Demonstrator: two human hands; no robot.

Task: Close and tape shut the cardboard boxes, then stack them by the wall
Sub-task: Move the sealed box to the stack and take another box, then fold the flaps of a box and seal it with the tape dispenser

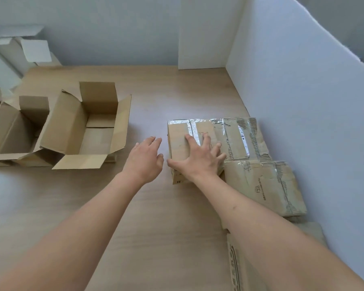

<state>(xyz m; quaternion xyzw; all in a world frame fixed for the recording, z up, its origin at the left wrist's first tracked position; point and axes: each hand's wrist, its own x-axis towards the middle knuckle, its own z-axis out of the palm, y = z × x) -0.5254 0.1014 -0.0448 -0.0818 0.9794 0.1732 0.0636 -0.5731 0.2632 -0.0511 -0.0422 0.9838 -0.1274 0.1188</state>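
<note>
A taped, closed cardboard box (178,141) sits on the wooden floor near the white wall panel (303,114). My right hand (200,158) presses flat on its top with fingers spread. My left hand (146,157) hovers open just left of that box, not touching it. Two more taped boxes lie beside it: one (240,137) against the wall panel and one (265,185) nearer to me. An open box (86,127) with raised flaps stands to the left, and a second open box (11,127) is at the far left.
Another box (240,259) with printed markings lies under my right forearm at the bottom right. White cartons (19,51) stand in the far left corner. A white board (206,32) leans against the back wall. Bare wooden floor (156,206) spreads between the boxes.
</note>
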